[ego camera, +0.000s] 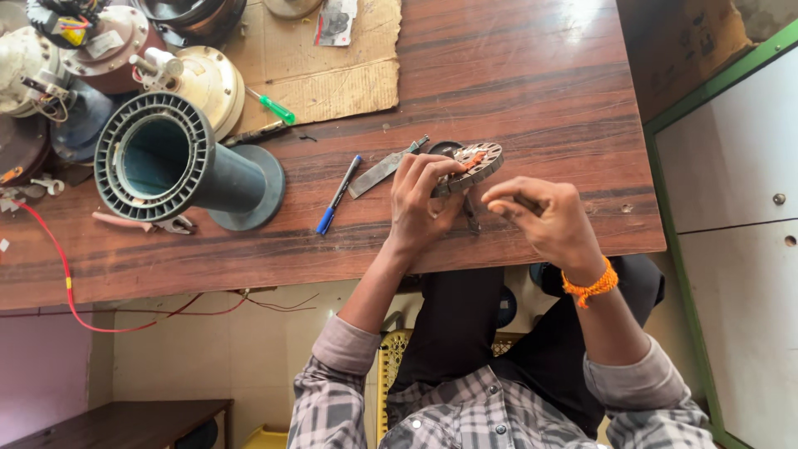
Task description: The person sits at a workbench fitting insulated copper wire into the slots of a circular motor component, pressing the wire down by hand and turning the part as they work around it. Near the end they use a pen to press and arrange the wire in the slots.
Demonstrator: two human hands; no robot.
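Observation:
My left hand (pixel 422 199) grips a round slotted metal stator (pixel 475 160) with copper windings, tilting it up off the wooden table (pixel 515 75). My right hand (pixel 540 214) hovers just to the right of it with fingers pinched on a thin dark strip or wire; what it is exactly I cannot tell. A thin metal tool (pixel 471 214) lies on the table between the two hands. An orange thread band circles my right wrist.
A blue pen (pixel 339 194), a flat metal blade (pixel 384 168) and a green-handled screwdriver (pixel 274 106) lie left of my hands. A large grey flanged pipe piece (pixel 179 162), pliers (pixel 145 223), fan motor housings (pixel 108 41) and cardboard (pixel 332 58) fill the left. A cabinet (pixel 740 208) stands right.

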